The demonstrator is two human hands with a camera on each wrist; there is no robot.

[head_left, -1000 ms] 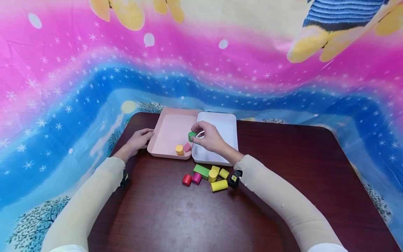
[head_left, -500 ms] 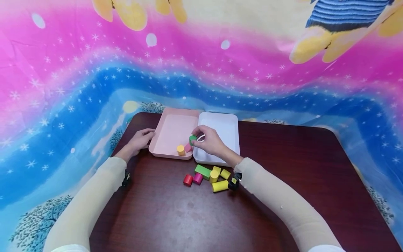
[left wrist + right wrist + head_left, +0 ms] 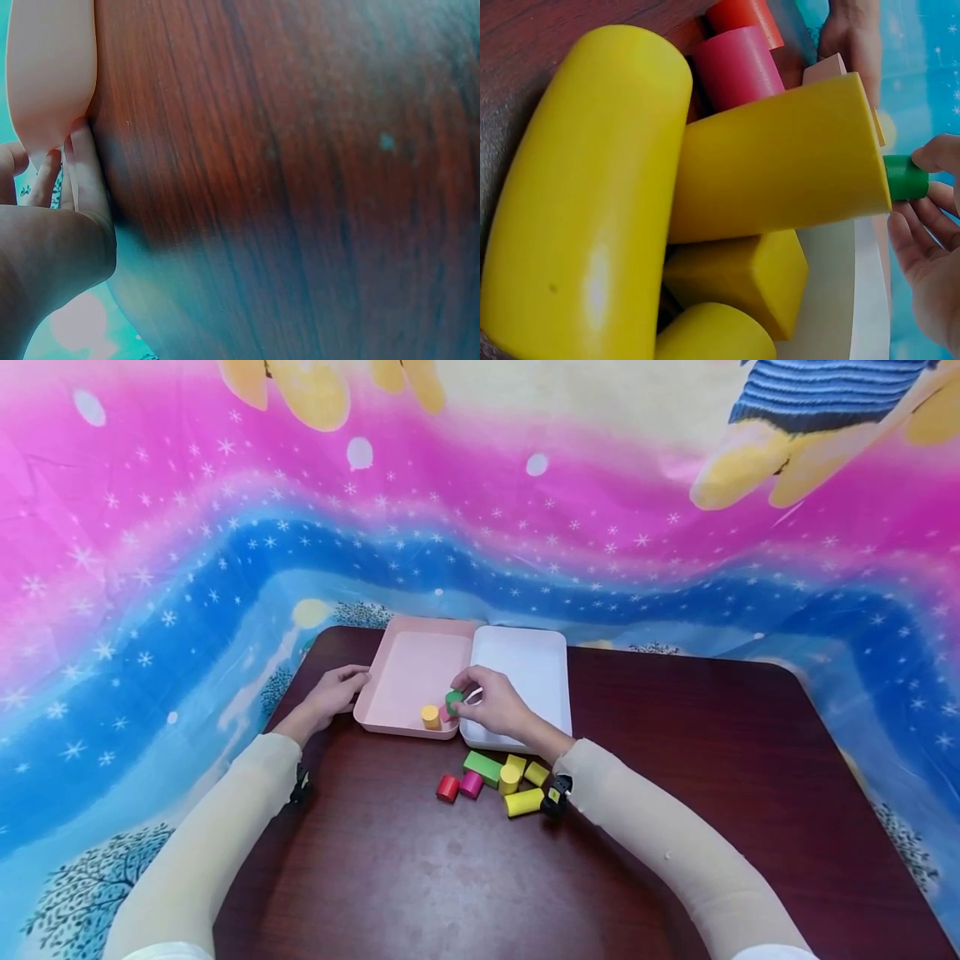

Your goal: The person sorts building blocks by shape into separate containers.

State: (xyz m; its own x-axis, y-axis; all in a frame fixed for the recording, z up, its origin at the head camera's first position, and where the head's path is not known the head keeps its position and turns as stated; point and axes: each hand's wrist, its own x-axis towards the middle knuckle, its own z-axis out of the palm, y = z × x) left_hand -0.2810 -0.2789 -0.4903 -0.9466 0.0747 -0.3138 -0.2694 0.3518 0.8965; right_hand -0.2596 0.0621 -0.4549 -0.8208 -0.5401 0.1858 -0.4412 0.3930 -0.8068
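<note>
In the head view my right hand [image 3: 495, 700] pinches a small green cylinder block [image 3: 453, 701] between thumb and fingers. The block is above the near right corner of the pink tray [image 3: 411, 670]. Just below it a pink block [image 3: 444, 713] is partly hidden. To its left in the tray an orange-yellow cylinder block [image 3: 430, 717] stands upright. My left hand [image 3: 332, 693] touches the pink tray's left side. The left wrist view shows that hand's fairly straight fingers [image 3: 88, 172] against the tray wall.
A white tray [image 3: 536, 664] adjoins the pink one on the right, under my right hand. In front of it lie several blocks: a green rectangular block [image 3: 482, 767], a red cylinder [image 3: 447, 788], a magenta cylinder [image 3: 471, 785], a long yellow cylinder [image 3: 523, 802] and other yellow pieces.
The right hand has lowered the green cylinder toward the near corner of the pink tray, covering more of the pink block. The left hand stays at the tray's side.
</note>
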